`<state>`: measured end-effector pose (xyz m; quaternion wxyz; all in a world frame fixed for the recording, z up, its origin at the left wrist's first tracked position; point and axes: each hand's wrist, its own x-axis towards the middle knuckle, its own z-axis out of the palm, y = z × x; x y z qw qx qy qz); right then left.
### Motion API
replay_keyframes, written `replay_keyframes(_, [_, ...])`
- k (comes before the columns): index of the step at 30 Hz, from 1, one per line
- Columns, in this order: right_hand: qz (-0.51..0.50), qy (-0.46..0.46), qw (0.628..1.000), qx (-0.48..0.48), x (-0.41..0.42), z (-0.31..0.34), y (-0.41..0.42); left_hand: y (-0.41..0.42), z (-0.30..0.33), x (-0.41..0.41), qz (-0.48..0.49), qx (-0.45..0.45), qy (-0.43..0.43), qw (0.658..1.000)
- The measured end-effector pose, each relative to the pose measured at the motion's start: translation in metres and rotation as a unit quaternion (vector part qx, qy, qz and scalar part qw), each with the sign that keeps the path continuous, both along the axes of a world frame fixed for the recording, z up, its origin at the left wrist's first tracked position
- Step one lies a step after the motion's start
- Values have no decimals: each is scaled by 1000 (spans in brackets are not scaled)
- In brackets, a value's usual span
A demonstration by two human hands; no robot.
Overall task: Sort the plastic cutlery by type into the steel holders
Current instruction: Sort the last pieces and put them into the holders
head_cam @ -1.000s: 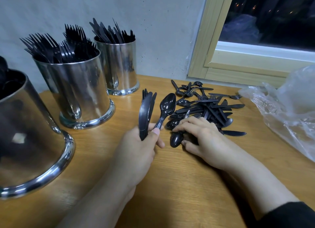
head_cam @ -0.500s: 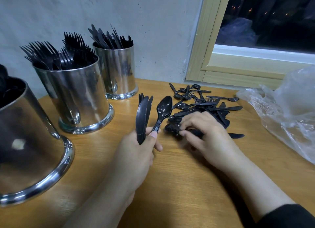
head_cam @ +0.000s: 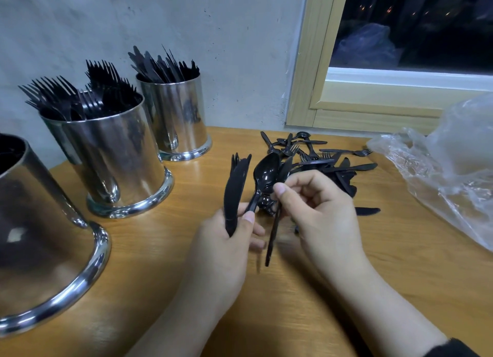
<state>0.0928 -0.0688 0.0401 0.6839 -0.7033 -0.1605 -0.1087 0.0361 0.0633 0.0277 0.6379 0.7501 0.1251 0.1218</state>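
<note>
Left hand [head_cam: 226,244] grips a fork bundle [head_cam: 236,191] and spoon [head_cam: 262,175]; right hand [head_cam: 317,210] pinches a knife [head_cam: 273,239] just beside them. Mixed grip risks dropping pieces.

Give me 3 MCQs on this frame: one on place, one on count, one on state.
1. Where does the loose cutlery pile lie?
A. on the table near the window frame
B. inside the plastic bag
C. in front of the nearest holder

2. How many steel holders show?
A. two
B. three
C. five

3. What is the right hand doing?
A. resting flat and empty
B. pinching one black piece
C. gripping a holder's rim

Key: 1 A, the pile sits on the wooden table below the window frame, beside the bag. 2 B, the near holder, fork holder and far holder. 3 B, its curled fingers hold the black piece, handle hanging down.
</note>
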Motion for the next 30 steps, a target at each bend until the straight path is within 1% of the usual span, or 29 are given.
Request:
replay_keyframes(6, [-29, 41, 999, 17, 3, -1, 1, -9, 1, -2, -28, -5, 0, 1000])
replay_keyframes(11, [-40, 47, 998, -2, 2, -1, 0, -9, -1, -2, -48, -21, -14, 999])
replay_keyframes(14, [-41, 57, 997, -20, 4, -4, -1, -9, -3, -3, -79, -16, -4, 997])
replay_keyframes(16, [-49, 25, 996, -64, 7, -6, -4, -8, -5, -3, -74, -18, 1, 997])
replay_keyframes(19, [-104, -40, 987, -117, 18, -7, -18, 0, -8, 0, -25, -44, 3, 999])
replay_keyframes(21, [-117, -63, 971, -197, 29, -7, -29, 6, -10, 2, 4, -62, 2, 998])
replay_keyframes(24, [-42, -62, 923, -378, 38, -11, -36, 11, -11, 3, 23, -78, -4, 997])
replay_keyframes(27, [-3, -83, 881, -467, 35, -16, -30, 12, -12, 0, 21, -79, -7, 997])
replay_keyframes(29, [-6, -71, 855, -514, 34, -19, -23, 11, -11, -1, 22, -79, -10, 997])
replay_keyframes(30, [-13, -57, 848, -526, 33, -20, -20, 11, -11, -1, 23, -75, -10, 997])
